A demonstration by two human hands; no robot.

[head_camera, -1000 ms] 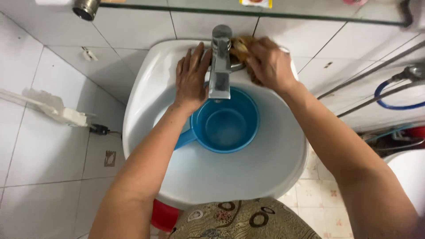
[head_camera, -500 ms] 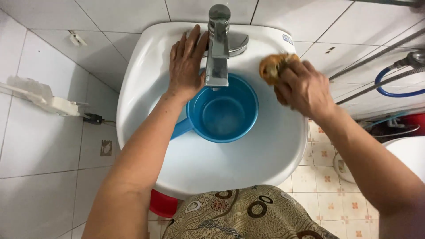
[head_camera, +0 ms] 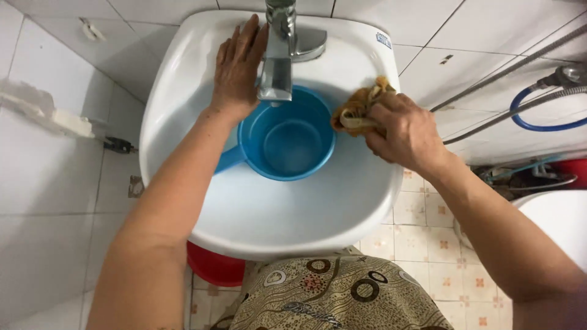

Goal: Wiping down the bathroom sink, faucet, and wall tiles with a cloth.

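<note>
My right fingers (head_camera: 382, 116) are curled tight around a bunched yellow-brown rag (head_camera: 358, 110), pinching it into a wad against the inner wall of the white sink (head_camera: 244, 214). My left hand (head_camera: 235, 70) lies flat on the sink's back ledge, fingers together and stretched out, their tips pointing toward the wall, touching the side of the metal tap (head_camera: 278, 52).

The rag sits just ahead of my right fingertips, on the basin's right slope, between my knuckles and the blue dipper (head_camera: 287, 134). It looks soft and limp, probably damp, so I judge it light, with no stiffness to it and likely to slide easily over the glazed surface; the best hold is the one I have, a full fistful around its middle, since a loose corner would only trail. Crumpled as it is, it has no clear long axis; the wad bulges away from my fingers toward the tap.

The dipper stands upright under the spout, its handle running out beneath my left wrist.
</note>
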